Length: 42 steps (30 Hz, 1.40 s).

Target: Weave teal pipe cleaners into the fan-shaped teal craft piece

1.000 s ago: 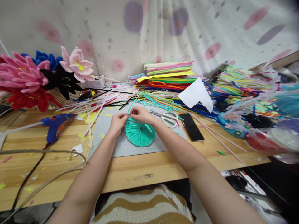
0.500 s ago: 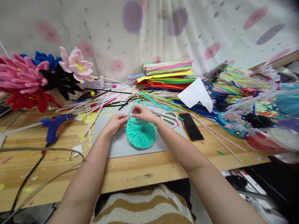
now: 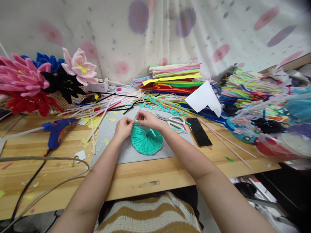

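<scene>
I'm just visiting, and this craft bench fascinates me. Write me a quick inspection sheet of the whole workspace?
Surface: wooden table, with a grey mat under the work.
Job's things: teal disc over the mat; scissors to its right.
Clutter: yellow scraps, loose strips, phone, white paper, blue glue gun.
Hands: left hand and right hand pinch at the disc's upper edge; exact finger grip too small to tell.
Cables: black cable from the glue gun; grey cord looping nearby.
Surroundings: fluffy flowers left, patterned curtain behind.
</scene>
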{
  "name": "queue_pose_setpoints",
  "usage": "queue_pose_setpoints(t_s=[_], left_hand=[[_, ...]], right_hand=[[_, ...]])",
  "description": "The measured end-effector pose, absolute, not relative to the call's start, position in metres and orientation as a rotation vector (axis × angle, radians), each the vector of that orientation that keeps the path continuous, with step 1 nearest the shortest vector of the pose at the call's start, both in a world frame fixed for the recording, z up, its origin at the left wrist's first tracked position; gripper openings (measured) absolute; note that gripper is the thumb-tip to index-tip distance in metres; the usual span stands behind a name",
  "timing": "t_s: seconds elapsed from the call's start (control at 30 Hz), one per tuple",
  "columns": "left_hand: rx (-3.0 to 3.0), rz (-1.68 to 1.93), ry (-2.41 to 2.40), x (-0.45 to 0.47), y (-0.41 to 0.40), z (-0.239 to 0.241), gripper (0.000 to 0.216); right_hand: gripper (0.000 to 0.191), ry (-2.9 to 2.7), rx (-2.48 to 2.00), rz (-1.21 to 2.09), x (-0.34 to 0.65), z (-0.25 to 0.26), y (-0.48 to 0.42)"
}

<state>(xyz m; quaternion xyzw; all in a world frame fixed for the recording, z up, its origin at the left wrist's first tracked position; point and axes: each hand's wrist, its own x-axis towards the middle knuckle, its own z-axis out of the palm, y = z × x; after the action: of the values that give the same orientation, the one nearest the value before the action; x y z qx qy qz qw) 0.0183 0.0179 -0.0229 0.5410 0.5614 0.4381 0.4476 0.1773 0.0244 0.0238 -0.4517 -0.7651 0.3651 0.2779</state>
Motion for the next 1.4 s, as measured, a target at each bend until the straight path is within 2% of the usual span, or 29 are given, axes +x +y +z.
queue_pose_setpoints(t_s=[0.23, 0.4, 0.63, 0.77, 1.0, 1.4], left_hand=[[1.045, 1.058, 1.199, 0.025, 0.011, -0.008, 0.032], [0.900, 1.003, 1.100, 0.017, 0.010, -0.002, 0.028], [0.829, 0.916, 0.986, 0.009, 0.011, -0.004, 0.024], [0.813, 0.883, 0.962, 0.010, 0.012, -0.005, 0.022], [0.758, 0.838, 0.913, 0.009, 0.013, -0.002, 0.022], [0.799, 0.773, 0.869, 0.004, 0.019, -0.004, 0.018]], right_hand=[[0.024, -2.101, -1.484, 0.860, 0.176, 0.022, 0.028], [0.018, -2.076, -1.402, 0.879, 0.174, 0.017, 0.033], [0.013, -1.836, -1.275, 1.251, 0.172, 0.015, 0.034], [0.013, -1.784, -1.217, 1.353, 0.173, 0.018, 0.032], [0.011, -1.775, -1.116, 1.408, 0.173, 0.023, 0.029], [0.010, -1.812, -1.219, 1.353, 0.171, 0.024, 0.029]])
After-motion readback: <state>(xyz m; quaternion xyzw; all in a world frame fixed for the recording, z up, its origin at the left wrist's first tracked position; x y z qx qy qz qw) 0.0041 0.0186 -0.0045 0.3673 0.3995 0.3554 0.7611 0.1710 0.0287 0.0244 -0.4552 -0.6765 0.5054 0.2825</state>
